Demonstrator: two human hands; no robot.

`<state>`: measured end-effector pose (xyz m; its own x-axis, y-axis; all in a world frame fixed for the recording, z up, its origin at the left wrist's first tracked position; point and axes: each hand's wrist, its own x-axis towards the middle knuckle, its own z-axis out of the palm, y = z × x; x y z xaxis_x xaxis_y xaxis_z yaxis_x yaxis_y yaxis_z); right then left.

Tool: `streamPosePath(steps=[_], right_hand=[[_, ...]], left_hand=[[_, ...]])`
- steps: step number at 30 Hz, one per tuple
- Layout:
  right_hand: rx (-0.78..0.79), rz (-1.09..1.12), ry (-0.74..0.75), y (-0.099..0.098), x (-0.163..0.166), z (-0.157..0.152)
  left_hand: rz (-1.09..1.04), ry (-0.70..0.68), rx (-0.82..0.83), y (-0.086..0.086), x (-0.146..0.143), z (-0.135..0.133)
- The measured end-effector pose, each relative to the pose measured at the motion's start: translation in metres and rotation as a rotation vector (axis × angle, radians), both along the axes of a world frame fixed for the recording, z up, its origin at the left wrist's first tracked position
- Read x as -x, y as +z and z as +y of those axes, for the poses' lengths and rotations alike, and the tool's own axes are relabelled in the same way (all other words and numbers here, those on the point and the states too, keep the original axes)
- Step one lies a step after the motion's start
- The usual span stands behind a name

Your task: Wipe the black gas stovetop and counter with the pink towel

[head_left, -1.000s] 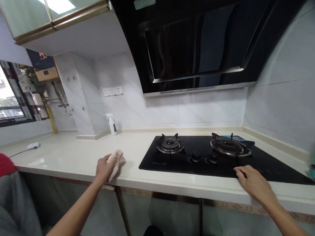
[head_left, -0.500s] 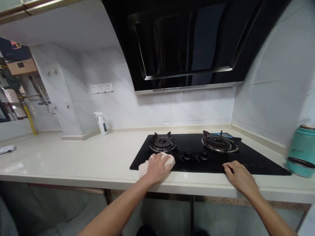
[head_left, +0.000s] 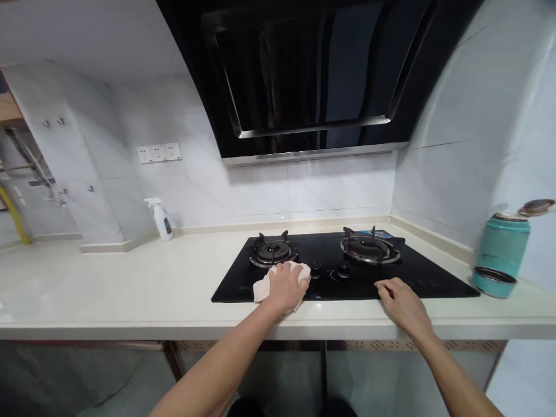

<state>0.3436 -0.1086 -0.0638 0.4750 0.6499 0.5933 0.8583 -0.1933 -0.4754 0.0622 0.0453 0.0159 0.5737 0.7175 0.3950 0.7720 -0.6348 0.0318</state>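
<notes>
Left hand: our left hand point(head_left: 284, 285) lies palm down on the pale pink crumpled cloth point(head_left: 260, 288), fingers curled over it and holding it bunched against the surface.
Cloth, where it is: on the front left part of the black glass gas hob point(head_left: 417, 281), just in front of the left ring burner point(head_left: 273, 253) and beside the two round black knobs point(head_left: 330, 270); one corner sticks out to the left of our hand.
What has changed: a second ago we had the cloth on the bare cream stone worktop point(head_left: 108, 284), well to the left of the hob. Half a second ago it had reached the hob's front left corner. Now it sits further in on the glass, closer to the knobs.
What we read from that: the wiping has passed from the worktop onto the hob, and only the glass's front left part has been reached so far.
Right hand: our right hand point(head_left: 402, 298) is open and flat, holding nothing, with its fingertips on the hob's front edge; it has kept that place throughout.
View: our head has turned right, so a teal cylindrical flask point(head_left: 499, 252) now shows at the far right of the worktop, and the white spray bottle point(head_left: 160, 219) by the wall has slid towards the left.
</notes>
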Motion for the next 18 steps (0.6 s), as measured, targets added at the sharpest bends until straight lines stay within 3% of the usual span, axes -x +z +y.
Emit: streamPosePath(steps=[5,9,13,18], right_hand=[[-0.088,0.149,0.017,0.006,0.002,-0.003],[-0.338,0.345,-0.015,0.01,-0.001,-0.012],[-0.508,0.543,-0.095,0.013,-0.02,-0.029],[-0.454,0.446,-0.088,0.018,-0.061,-0.051]], left_hand=[[-0.026,-0.15,-0.075,-0.011,0.018,-0.042],[-0.061,-0.351,-0.066,-0.015,0.015,-0.063],[-0.066,-0.524,-0.012,-0.014,-0.005,-0.075],[-0.136,-0.693,0.119,-0.014,-0.051,-0.085]])
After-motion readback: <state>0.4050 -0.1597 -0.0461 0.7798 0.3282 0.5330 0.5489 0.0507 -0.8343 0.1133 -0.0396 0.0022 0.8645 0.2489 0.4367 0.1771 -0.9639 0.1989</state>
